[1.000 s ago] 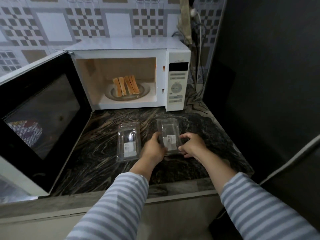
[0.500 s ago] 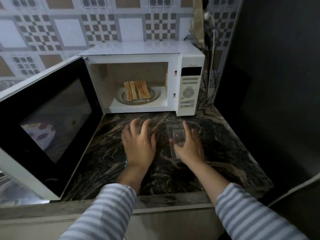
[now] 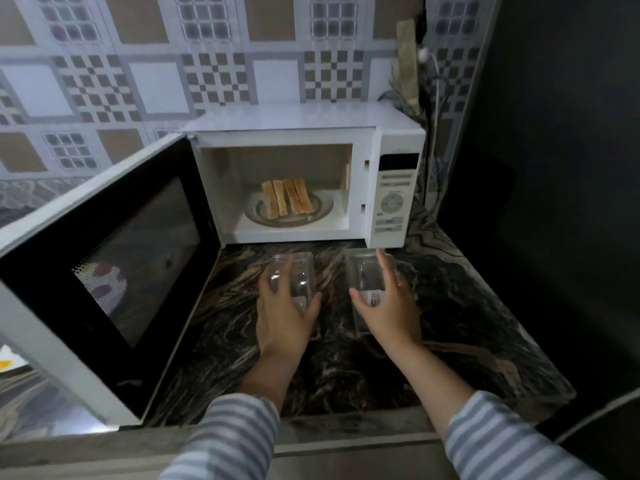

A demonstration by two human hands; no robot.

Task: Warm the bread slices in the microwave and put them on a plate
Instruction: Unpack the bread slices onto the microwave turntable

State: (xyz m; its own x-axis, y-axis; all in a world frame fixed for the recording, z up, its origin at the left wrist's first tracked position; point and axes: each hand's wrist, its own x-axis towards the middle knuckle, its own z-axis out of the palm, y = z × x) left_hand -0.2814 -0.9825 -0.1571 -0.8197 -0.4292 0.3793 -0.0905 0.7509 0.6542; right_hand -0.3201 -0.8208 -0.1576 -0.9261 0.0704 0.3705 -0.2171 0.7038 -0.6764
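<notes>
Several toasted bread slices [image 3: 287, 200] lie side by side on the glass turntable [image 3: 323, 206] inside the white microwave [image 3: 394, 202], whose door [image 3: 104, 254] hangs wide open to the left. Two clear plastic containers sit on the dark marble counter in front of it. My left hand [image 3: 284, 317] rests on the left container [image 3: 299, 268], fingers stretched forward and thumb out to the right. My right hand [image 3: 389, 310] lies on the right container [image 3: 363, 271], fingers straight along its right side and thumb across the label.
The open door fills the counter's left side. A dark wall [image 3: 554, 168] bounds the counter [image 3: 478, 327] on the right. Cables [image 3: 437, 98] hang behind the microwave. A white dish edge [image 3: 8, 363] shows at the far left, below the door.
Both hands were holding the right container a second ago. My left hand has moved over to the left container, and both hands now reach further forward. The view has tilted up.
</notes>
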